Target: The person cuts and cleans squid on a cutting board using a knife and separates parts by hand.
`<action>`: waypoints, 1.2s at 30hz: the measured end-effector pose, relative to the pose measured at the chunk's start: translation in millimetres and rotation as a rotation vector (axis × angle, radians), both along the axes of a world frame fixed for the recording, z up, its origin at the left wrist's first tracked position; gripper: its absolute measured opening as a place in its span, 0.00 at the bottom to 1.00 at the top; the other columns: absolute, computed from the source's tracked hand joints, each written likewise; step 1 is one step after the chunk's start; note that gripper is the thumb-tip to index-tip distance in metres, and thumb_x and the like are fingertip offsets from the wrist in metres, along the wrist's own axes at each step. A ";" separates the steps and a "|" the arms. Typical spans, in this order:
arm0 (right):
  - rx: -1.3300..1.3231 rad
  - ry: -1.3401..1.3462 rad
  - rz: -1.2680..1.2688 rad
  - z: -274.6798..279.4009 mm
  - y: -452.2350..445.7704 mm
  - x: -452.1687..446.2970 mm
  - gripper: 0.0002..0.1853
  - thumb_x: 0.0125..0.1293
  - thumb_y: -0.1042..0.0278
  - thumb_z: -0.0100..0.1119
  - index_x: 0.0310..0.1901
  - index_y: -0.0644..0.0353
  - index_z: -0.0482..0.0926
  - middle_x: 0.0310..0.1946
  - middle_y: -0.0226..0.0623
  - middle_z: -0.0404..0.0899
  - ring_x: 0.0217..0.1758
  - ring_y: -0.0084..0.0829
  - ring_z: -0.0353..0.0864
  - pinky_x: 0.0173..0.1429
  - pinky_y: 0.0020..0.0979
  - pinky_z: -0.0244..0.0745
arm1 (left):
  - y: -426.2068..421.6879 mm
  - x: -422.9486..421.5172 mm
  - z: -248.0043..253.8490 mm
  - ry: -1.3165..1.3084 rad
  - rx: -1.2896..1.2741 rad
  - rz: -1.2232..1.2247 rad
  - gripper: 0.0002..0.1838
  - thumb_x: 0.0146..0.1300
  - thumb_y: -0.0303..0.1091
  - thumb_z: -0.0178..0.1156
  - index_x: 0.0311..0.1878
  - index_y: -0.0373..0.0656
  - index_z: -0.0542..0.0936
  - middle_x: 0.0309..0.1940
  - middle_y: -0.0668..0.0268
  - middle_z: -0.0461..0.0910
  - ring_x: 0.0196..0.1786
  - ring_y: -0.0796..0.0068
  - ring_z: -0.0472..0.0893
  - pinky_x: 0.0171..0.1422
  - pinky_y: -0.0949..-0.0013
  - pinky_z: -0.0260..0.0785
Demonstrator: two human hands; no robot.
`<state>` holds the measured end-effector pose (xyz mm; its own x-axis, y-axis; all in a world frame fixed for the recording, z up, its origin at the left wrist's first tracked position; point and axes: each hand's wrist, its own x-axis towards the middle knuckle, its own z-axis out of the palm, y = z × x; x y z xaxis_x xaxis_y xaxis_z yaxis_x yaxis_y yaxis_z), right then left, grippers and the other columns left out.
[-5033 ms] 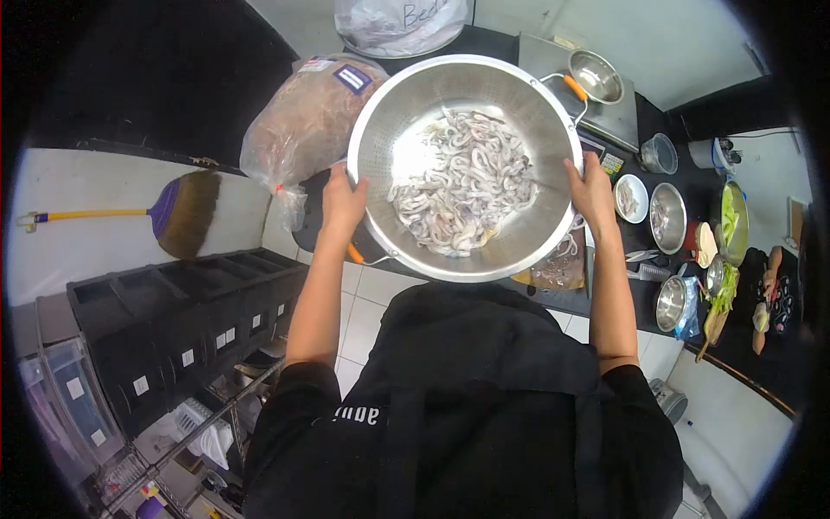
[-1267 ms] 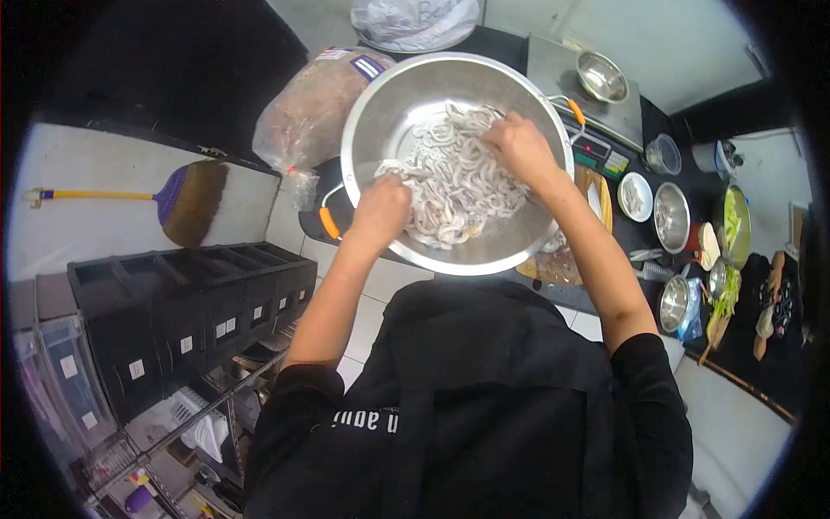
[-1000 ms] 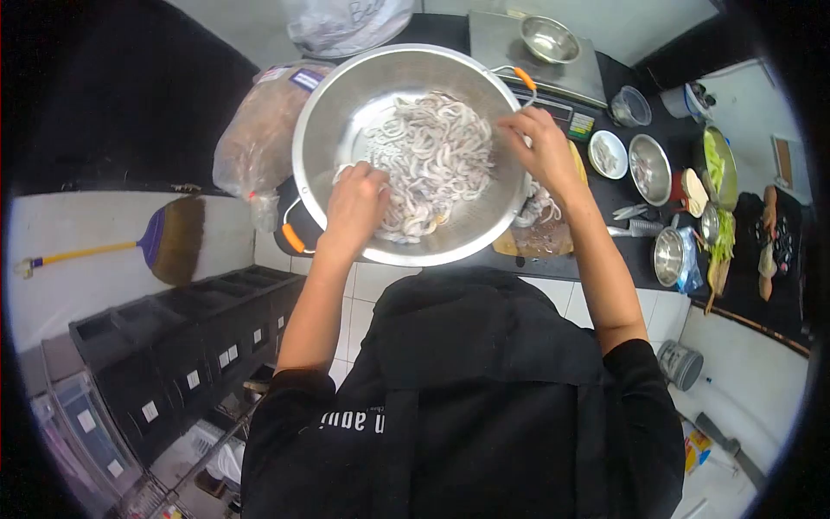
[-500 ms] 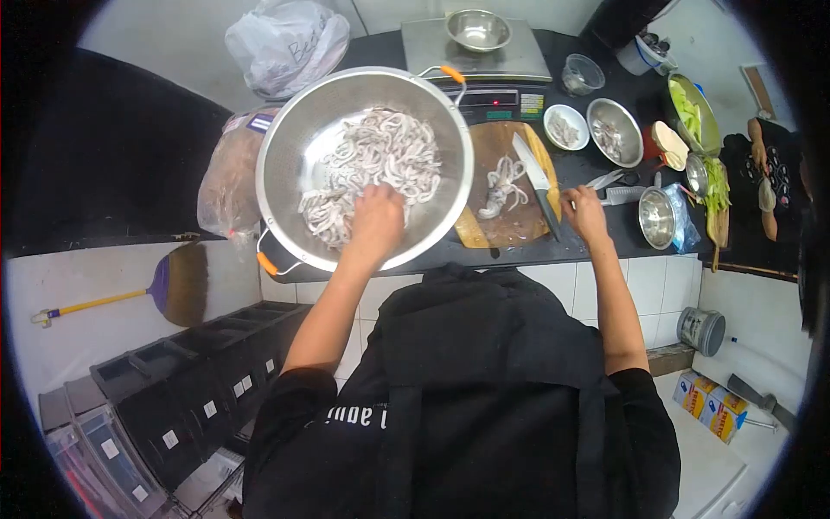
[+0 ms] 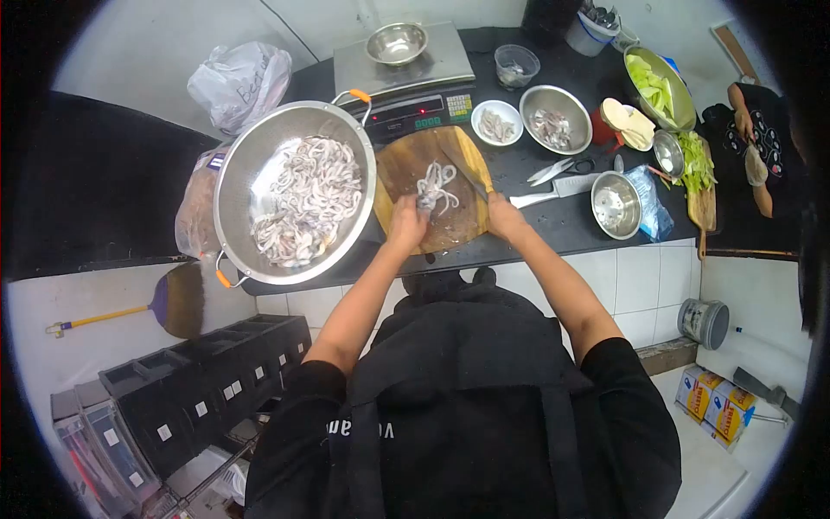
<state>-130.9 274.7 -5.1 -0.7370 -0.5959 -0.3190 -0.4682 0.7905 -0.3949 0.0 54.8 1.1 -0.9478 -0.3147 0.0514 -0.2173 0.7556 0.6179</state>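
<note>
On the round wooden cutting board [image 5: 402,169] lies a pale cluster of squid tentacles [image 5: 439,187]. My left hand [image 5: 408,223] grips its near end with closed fingers. At the board's right side, my right hand [image 5: 507,216] is closed around the handle of a kitchen knife [image 5: 467,177], whose blade points away from me over the board. To the left stands a large perforated steel colander [image 5: 238,195] with orange handle grips, holding a heap of cut squid tentacles [image 5: 316,190]. My fingertips are partly hidden.
Behind the board is a digital scale [image 5: 445,73] with a small steel bowl [image 5: 397,43]. On the right are a white bowl [image 5: 497,123], a larger steel bowl [image 5: 556,118], scissors [image 5: 553,169] and another knife [image 5: 575,184]. Another person [image 5: 761,143] stands at far right.
My left hand has left the colander and moved right to the squid on the board. My right hand has taken hold of the knife. The view has shifted rightward.
</note>
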 end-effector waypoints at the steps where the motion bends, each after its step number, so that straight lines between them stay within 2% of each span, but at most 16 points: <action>1: -0.007 -0.023 -0.036 9.0 5.6 -3.1 0.19 0.62 0.71 0.48 0.54 0.68 0.65 0.52 0.62 0.73 0.45 0.58 0.81 0.51 0.50 0.77 | 0.8 -8.7 -12.1 0.013 -0.020 0.063 0.21 0.56 0.37 0.65 0.49 0.33 0.77 0.49 0.45 0.75 0.52 0.45 0.75 0.59 0.53 0.67; 2: -0.006 -0.130 -0.085 31.0 11.1 -9.2 0.19 0.62 0.67 0.49 0.52 0.70 0.67 0.45 0.64 0.77 0.46 0.59 0.80 0.54 0.50 0.74 | 4.2 -14.4 -20.9 0.027 -0.037 0.129 0.22 0.55 0.38 0.66 0.49 0.33 0.77 0.50 0.44 0.74 0.52 0.44 0.74 0.59 0.52 0.66; 3: 0.003 -0.138 -0.079 39.5 23.1 -10.6 0.19 0.62 0.67 0.49 0.52 0.70 0.67 0.45 0.64 0.77 0.46 0.59 0.80 0.54 0.50 0.74 | 9.1 -18.5 -20.1 0.018 -0.029 0.135 0.22 0.55 0.38 0.66 0.49 0.33 0.77 0.50 0.44 0.74 0.52 0.44 0.74 0.59 0.52 0.66; 5: -0.139 -0.135 -0.108 53.5 49.5 -15.2 0.20 0.64 0.60 0.50 0.47 0.72 0.71 0.37 0.64 0.79 0.45 0.58 0.79 0.51 0.51 0.72 | 17.0 -25.9 -9.1 -0.042 -0.125 0.212 0.21 0.55 0.37 0.66 0.49 0.34 0.78 0.47 0.46 0.76 0.52 0.43 0.74 0.58 0.52 0.67; 6: -0.205 -0.209 -0.146 72.2 62.2 -12.5 0.22 0.66 0.53 0.51 0.42 0.70 0.74 0.36 0.64 0.79 0.45 0.59 0.78 0.50 0.52 0.70 | 18.3 -30.0 -10.1 -0.055 -0.143 0.239 0.21 0.53 0.37 0.67 0.46 0.34 0.79 0.47 0.46 0.75 0.51 0.44 0.73 0.58 0.52 0.66; 9: -0.173 -0.225 -0.070 103.1 94.9 -4.1 0.23 0.68 0.48 0.51 0.39 0.67 0.77 0.35 0.61 0.79 0.43 0.59 0.78 0.48 0.53 0.70 | 21.9 -37.4 -17.4 -0.082 -0.153 0.271 0.20 0.52 0.34 0.67 0.47 0.35 0.77 0.45 0.46 0.75 0.50 0.44 0.73 0.57 0.51 0.66; 13: -0.091 -0.224 0.038 103.1 120.1 7.0 0.23 0.69 0.47 0.51 0.39 0.64 0.78 0.34 0.61 0.80 0.42 0.60 0.79 0.47 0.52 0.71 | 30.0 -40.9 -11.9 -0.053 -0.072 0.357 0.22 0.49 0.29 0.64 0.50 0.36 0.74 0.45 0.47 0.75 0.51 0.45 0.72 0.57 0.51 0.66; 16: -0.180 -0.161 -0.018 94.2 130.3 12.8 0.22 0.69 0.48 0.51 0.41 0.63 0.78 0.32 0.59 0.80 0.41 0.59 0.79 0.46 0.52 0.72 | 32.2 -35.4 2.5 0.038 -0.250 0.287 0.27 0.47 0.27 0.63 0.54 0.39 0.72 0.50 0.49 0.73 0.54 0.47 0.70 0.57 0.51 0.66; 18: -0.121 -0.253 -0.066 95.2 130.8 11.6 0.22 0.69 0.48 0.52 0.42 0.63 0.77 0.32 0.57 0.81 0.41 0.59 0.80 0.46 0.53 0.73 | 29.8 -34.6 11.2 0.084 -0.307 0.041 0.28 0.46 0.27 0.63 0.55 0.43 0.74 0.53 0.52 0.70 0.56 0.49 0.70 0.57 0.50 0.67; 19: -0.126 -0.248 -0.073 92.5 127.7 11.0 0.22 0.69 0.48 0.52 0.42 0.63 0.77 0.32 0.57 0.81 0.41 0.59 0.80 0.46 0.53 0.73 | 26.0 -36.8 12.9 0.090 -0.311 0.033 0.28 0.46 0.27 0.63 0.55 0.43 0.74 0.53 0.52 0.70 0.56 0.49 0.70 0.57 0.50 0.67; 21: -0.096 -0.153 0.011 78.7 115.5 10.8 0.21 0.69 0.49 0.52 0.41 0.64 0.76 0.32 0.56 0.81 0.42 0.59 0.80 0.47 0.53 0.73 | 20.1 -45.6 19.0 -0.095 -0.405 -0.142 0.27 0.47 0.29 0.64 0.55 0.46 0.75 0.54 0.55 0.69 0.56 0.50 0.70 0.57 0.51 0.68; 25: -0.092 -0.110 0.035 76.6 90.6 22.0 0.19 0.70 0.52 0.51 0.41 0.63 0.76 0.32 0.56 0.81 0.42 0.58 0.80 0.47 0.54 0.74 | 16.8 -51.1 24.9 -0.186 -0.379 -0.084 0.26 0.48 0.31 0.65 0.54 0.46 0.76 0.52 0.55 0.69 0.56 0.51 0.70 0.57 0.51 0.69; 27: -0.113 -0.088 0.130 83.6 94.7 26.1 0.18 0.70 0.52 0.51 0.42 0.63 0.76 0.32 0.55 0.81 0.40 0.57 0.80 0.46 0.53 0.74 | 14.0 -43.9 22.3 -0.177 -0.421 -0.065 0.24 0.47 0.33 0.66 0.51 0.47 0.78 0.50 0.61 0.71 0.55 0.54 0.71 0.55 0.50 0.70; 29: -0.046 -0.099 0.256 87.5 101.2 33.2 0.19 0.70 0.51 0.50 0.41 0.62 0.76 0.30 0.54 0.81 0.39 0.56 0.81 0.45 0.53 0.74 | 12.6 -41.3 20.5 -0.210 -0.408 -0.040 0.24 0.48 0.34 0.66 0.51 0.46 0.78 0.50 0.61 0.71 0.55 0.54 0.71 0.56 0.50 0.70; 34: -0.167 -0.130 0.166 84.9 121.1 32.9 0.19 0.70 0.51 0.51 0.40 0.62 0.75 0.29 0.55 0.80 0.38 0.58 0.80 0.43 0.54 0.72 | 18.8 -49.2 22.2 -0.194 -0.406 0.008 0.20 0.52 0.39 0.65 0.48 0.41 0.80 0.51 0.55 0.71 0.56 0.51 0.70 0.57 0.51 0.69; 36: -0.211 -0.160 0.087 80.6 123.7 28.1 0.18 0.69 0.52 0.51 0.40 0.62 0.75 0.28 0.56 0.80 0.37 0.59 0.79 0.42 0.54 0.71 | 20.9 -57.6 20.1 -0.057 -0.456 -0.054 0.17 0.54 0.39 0.64 0.44 0.40 0.83 0.49 0.57 0.72 0.55 0.53 0.71 0.59 0.52 0.67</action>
<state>-102.8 398.5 75.6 -0.6302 -0.7206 -0.2890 -0.4495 0.6422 -0.6209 -57.6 75.7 21.3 -0.9675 -0.2225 0.1200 -0.1946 0.9585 0.2082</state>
